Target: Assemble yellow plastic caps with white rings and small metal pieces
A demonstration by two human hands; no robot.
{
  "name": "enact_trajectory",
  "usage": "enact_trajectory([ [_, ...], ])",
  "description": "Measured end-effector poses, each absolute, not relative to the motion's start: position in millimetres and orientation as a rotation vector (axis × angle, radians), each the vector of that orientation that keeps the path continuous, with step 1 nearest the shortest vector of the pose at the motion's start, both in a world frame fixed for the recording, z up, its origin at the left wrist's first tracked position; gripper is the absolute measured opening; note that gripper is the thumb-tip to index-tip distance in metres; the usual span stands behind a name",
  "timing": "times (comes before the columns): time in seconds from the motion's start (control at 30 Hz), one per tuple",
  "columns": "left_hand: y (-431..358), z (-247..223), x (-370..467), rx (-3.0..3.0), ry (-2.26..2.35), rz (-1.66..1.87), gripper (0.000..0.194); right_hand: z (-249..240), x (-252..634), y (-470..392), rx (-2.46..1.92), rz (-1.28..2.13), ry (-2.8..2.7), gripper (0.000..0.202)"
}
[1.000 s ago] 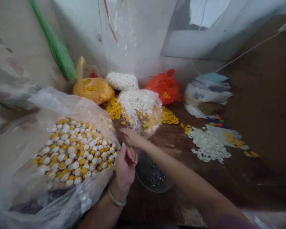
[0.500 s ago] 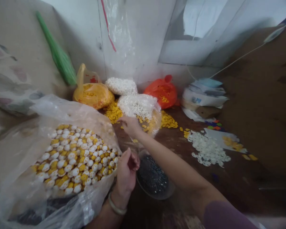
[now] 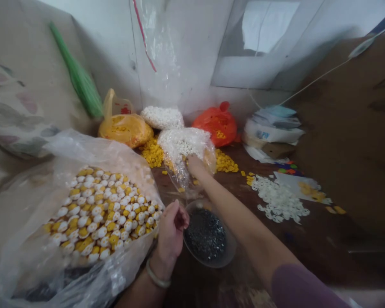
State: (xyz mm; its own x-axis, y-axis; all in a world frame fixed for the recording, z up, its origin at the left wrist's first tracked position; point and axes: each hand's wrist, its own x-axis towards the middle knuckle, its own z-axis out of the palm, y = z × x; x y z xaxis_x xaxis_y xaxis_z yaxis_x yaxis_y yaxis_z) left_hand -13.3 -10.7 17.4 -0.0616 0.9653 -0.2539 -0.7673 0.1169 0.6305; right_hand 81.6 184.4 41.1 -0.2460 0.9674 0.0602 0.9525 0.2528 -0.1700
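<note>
My right hand [image 3: 195, 166] reaches into the mouth of a clear plastic bag [image 3: 171, 143] of small white pieces; its fingers are mostly hidden there. Closer to me, my left hand [image 3: 173, 226], with a bangle on the wrist, is held with curled fingers beside a clear bowl [image 3: 229, 252] of small dark shiny pieces. What those fingers hold, if anything, is hidden. To the left lies a large open plastic bag [image 3: 115, 152] full of white and yellow round pieces [image 3: 99, 209].
Yellow pieces [image 3: 152, 153] are heaped near a yellow bag [image 3: 126, 128], a white-filled bag [image 3: 163, 117] and a red bag [image 3: 216, 124]. White flat pieces [image 3: 279, 199] lie right on the brown table [image 3: 244, 192]. Papers [image 3: 274, 128] are stacked behind.
My right hand has moved right from beside the clear bag into its opening, and the bag's near edge now spreads toward me. My left hand has hardly moved.
</note>
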Motion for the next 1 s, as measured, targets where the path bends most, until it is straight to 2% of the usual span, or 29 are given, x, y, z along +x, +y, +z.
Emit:
enact_trajectory([
  [0.1,-11,16,-12,0.332,0.758,1.476,0.039,51,59,173,-1.607,0.035,-2.429,0.038],
  [0.23,-10,16,-13,0.270,0.796,1.543,0.040,38,14,155,-1.260,0.073,-2.708,0.026],
  [0.4,-9,16,-16,0.308,0.805,1.579,0.037,3,-5,153,-1.378,0.057,-2.802,0.015],
  [0.57,-11,15,-16,0.311,0.766,1.570,0.029,-1,10,156,-1.498,0.130,-2.771,0.015],
  [0.83,-5,10,-16,0.155,0.727,1.595,0.019,48,61,126,-1.308,0.536,-2.607,0.027],
  [0.9,-5,9,-16,0.125,0.718,1.575,0.018,65,83,114,-1.155,0.785,-2.512,0.029],
  [1.0,-7,9,-14,0.155,0.692,1.495,0.023,81,110,93,-0.850,1.329,-2.284,0.027],
])
